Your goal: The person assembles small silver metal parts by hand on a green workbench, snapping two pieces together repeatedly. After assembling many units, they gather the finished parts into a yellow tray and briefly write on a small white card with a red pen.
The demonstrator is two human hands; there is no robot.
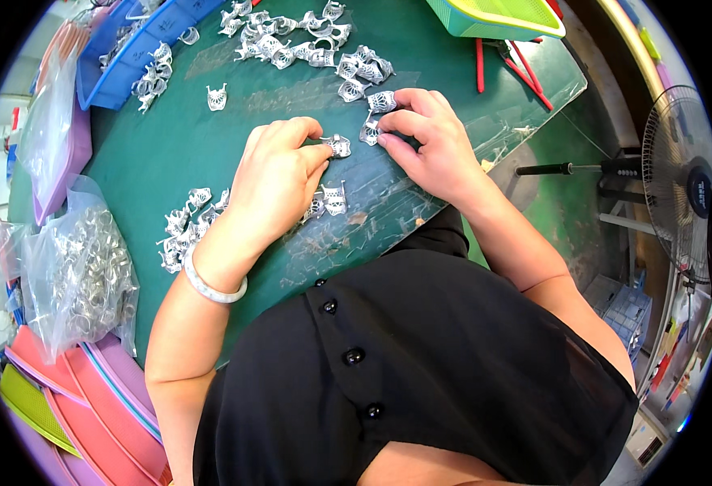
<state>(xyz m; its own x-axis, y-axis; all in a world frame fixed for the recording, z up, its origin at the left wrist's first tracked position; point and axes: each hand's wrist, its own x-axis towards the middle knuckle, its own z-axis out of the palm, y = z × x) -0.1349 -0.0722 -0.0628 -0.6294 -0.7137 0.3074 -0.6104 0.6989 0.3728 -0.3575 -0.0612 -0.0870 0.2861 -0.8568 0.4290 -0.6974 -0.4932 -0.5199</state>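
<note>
Small silvery openwork metal pieces, curved like ring tops with prongs, lie on the green tabletop (210,138). My left hand (279,166) is closed in a pinch, with thumb and forefinger on one metal piece (339,146). Just to its right, my right hand (429,142) has its thumb and forefinger closed at the edge of another metal piece (370,133). A further piece (382,102) touches the fingers of that hand on the far side. Near my left wrist, a couple of pieces (334,198) are partly hidden by the hand.
Loose pieces form a pile (283,40) at the back and another (186,231) at the left. A blue bin (117,81) stands far left, above a clear bag (89,275) of metal parts. Red-handled pliers (526,77) lie by a green basket (498,24); a fan (680,182) stands right.
</note>
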